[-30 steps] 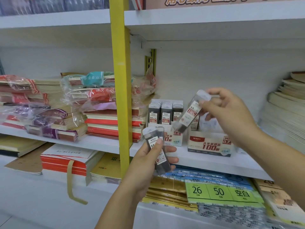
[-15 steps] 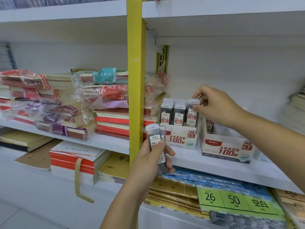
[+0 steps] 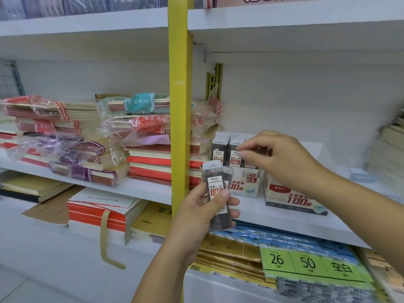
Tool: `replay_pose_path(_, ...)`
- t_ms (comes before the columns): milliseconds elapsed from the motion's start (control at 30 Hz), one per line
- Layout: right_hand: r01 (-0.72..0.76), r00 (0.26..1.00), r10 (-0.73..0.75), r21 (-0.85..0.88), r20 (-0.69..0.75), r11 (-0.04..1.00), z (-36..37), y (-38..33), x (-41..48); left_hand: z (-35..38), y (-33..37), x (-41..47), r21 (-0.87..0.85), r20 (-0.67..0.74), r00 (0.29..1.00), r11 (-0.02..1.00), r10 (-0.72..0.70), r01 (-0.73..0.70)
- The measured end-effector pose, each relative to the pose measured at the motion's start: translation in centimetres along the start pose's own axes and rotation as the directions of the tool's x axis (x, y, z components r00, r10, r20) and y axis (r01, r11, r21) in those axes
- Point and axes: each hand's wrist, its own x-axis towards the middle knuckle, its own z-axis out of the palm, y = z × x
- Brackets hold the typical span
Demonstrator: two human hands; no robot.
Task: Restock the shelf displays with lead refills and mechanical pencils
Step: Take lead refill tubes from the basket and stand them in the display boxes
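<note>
My left hand [image 3: 196,213] grips clear lead refill cases [image 3: 216,189] with dark leads and red-white 0.5 labels, upright in front of the shelf edge. Behind them stands a white HB 0.5 display box [image 3: 247,184] with rows of the same refill cases [image 3: 219,153] upright in it. My right hand [image 3: 284,158] hovers at the tops of the box's right rows, fingers curled and fingertips close together. It is blurred, so I cannot tell whether it pinches a case. A second white display box [image 3: 290,200] printed "100" stands to the right, partly behind my right wrist.
A yellow upright post [image 3: 180,106] splits the shelving just left of the boxes. Plastic-wrapped notebook stacks [image 3: 142,127] fill the shelf to the left. Paper packs with a green 26/50 label [image 3: 306,263] lie below the white shelf board [image 3: 273,219]. More paper stacks [image 3: 391,149] sit far right.
My right hand carried a refill case down into the 0.5 box's right row, and now its fingers sit lower and further left over the rows. My left hand kept its cases.
</note>
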Motion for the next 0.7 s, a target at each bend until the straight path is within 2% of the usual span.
replay_pose_path(67,-0.039,0.991,0.017,0.165,0.135,0.986,0.5,-1.3,-0.9,0.5,0.1,-0.2,0.034,0.04,0.999,0.999,0.01,-0.011)
replay_pose_path(133,-0.08,0.981,0.029,0.263,0.193,0.962,1.0,-1.8,-1.4,0.9,0.2,-0.4,0.074,0.066,0.998,0.997,0.017,-0.021)
replay_pose_path(233,-0.11,0.989,0.068,0.346,0.131,0.932,1.3,-1.5,-1.9,1.1,0.3,-0.7,0.109,0.07,0.997,0.994,0.019,-0.026)
replay_pose_path(367,-0.225,0.971,0.235,0.472,0.038,0.852,0.0,0.1,-2.1,0.9,0.3,-0.7,0.067,0.041,0.999,0.998,-0.004,0.001)
replay_pose_path(433,-0.216,0.957,0.283,0.511,-0.056,0.832,-1.3,0.8,-1.7,0.6,0.3,-0.7,0.052,0.026,1.0,0.999,-0.012,0.011)
replay_pose_path(500,-0.136,0.946,0.263,0.503,-0.19,0.854,-2.5,1.2,-1.0,0.5,0.3,-0.7,0.041,0.016,1.0,0.999,-0.018,0.018)
replay_pose_path(567,-0.041,0.946,0.168,0.412,-0.279,0.91,-3.4,1.1,-0.3,0.3,0.3,-0.6,0.033,0.004,1.0,0.999,-0.024,0.024)
replay_pose_path(700,0.015,0.972,0.012,0.114,-0.234,0.993,-3.5,1.1,0.6,0.1,0.2,-0.2,0.01,-0.021,0.999,0.999,-0.037,0.038)
